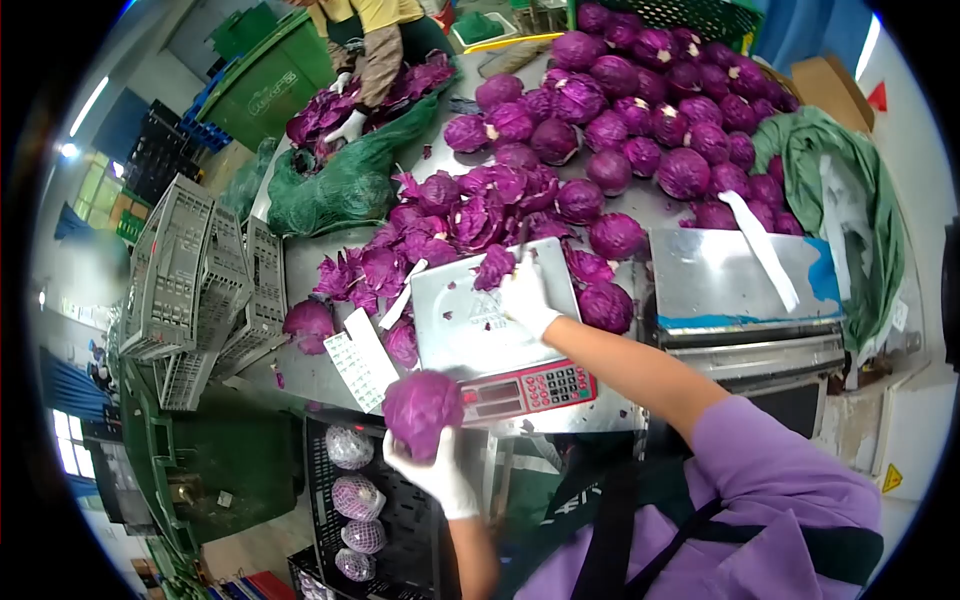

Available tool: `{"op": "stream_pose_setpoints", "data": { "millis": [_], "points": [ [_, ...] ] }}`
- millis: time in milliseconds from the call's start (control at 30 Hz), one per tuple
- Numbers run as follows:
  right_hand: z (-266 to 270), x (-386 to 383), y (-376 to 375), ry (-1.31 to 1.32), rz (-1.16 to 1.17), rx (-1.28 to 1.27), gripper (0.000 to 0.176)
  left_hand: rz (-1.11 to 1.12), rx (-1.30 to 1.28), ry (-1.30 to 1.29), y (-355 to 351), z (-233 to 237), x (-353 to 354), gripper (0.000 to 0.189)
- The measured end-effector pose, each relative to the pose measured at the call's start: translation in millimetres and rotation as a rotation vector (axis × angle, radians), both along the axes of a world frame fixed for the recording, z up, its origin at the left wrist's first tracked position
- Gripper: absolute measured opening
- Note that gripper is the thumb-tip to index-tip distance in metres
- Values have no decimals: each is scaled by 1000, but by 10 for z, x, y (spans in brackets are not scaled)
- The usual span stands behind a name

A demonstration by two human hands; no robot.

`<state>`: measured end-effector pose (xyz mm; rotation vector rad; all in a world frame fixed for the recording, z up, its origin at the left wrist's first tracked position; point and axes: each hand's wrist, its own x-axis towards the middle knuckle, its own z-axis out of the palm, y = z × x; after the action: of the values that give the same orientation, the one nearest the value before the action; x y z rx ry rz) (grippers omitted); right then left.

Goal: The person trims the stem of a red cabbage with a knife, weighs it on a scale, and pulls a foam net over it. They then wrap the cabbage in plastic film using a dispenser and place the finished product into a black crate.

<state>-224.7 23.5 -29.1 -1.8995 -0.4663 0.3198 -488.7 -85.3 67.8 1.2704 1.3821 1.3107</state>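
Observation:
My left hand is closed around the underside of a whole red cabbage, lifted in front of the scale's near left corner. My right hand, in a white glove like the left, is over the right side of the scale's steel plate. Its fingers are closed on what looks like a small knife, whose thin dark blade points away from me; the handle is hidden. A torn purple cabbage leaf lies against those fingers. Small purple scraps dot the plate. The scale's red keypad panel faces me.
Loose leaves lie behind the scale, and a big heap of red cabbages fills the back right. Wrapped cabbages sit in a black crate below left. Grey crates lean at left. Another person handles leaves by a green net.

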Motion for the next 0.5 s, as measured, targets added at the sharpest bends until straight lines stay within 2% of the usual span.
{"op": "stream_pose_setpoints", "data": {
  "millis": [33,67,100,133,167,200,233,267,300,367,400,433,467,500],
  "points": [
    [-1050,56,701,431,60,263,18,44,-10,18,16,-37,-108,78],
    [-15,-197,620,124,115,-39,15,73,-20,10,30,-18,-164,77],
    [-422,-165,1133,1043,183,298,15,96,-33,2,47,-3,-203,77],
    [274,-301,1055,839,511,94,38,101,-22,-23,89,-30,-246,76],
    [456,-430,1111,651,621,235,69,104,-17,-63,124,-35,-271,77],
    [111,-420,1460,380,759,175,83,119,-25,-85,155,9,-264,77],
    [459,-411,1300,352,712,198,76,139,-34,-107,176,24,-256,77],
    [671,-296,1170,219,642,187,70,138,-25,-79,219,-88,-345,78],
    [714,-116,1093,89,574,172,65,140,-39,-80,251,-98,-363,78],
    [283,464,949,141,426,148,57,169,-59,-131,317,-95,-373,79],
    [480,648,600,225,339,248,48,179,-63,-132,354,-121,-379,78],
    [623,843,326,228,316,216,45,185,-73,-135,393,-150,-383,78],
    [489,1127,183,300,278,131,45,163,-58,-86,430,-175,-393,75],
    [671,1246,42,337,259,-96,33,143,-43,-34,459,-188,-403,71]
  ]
}}
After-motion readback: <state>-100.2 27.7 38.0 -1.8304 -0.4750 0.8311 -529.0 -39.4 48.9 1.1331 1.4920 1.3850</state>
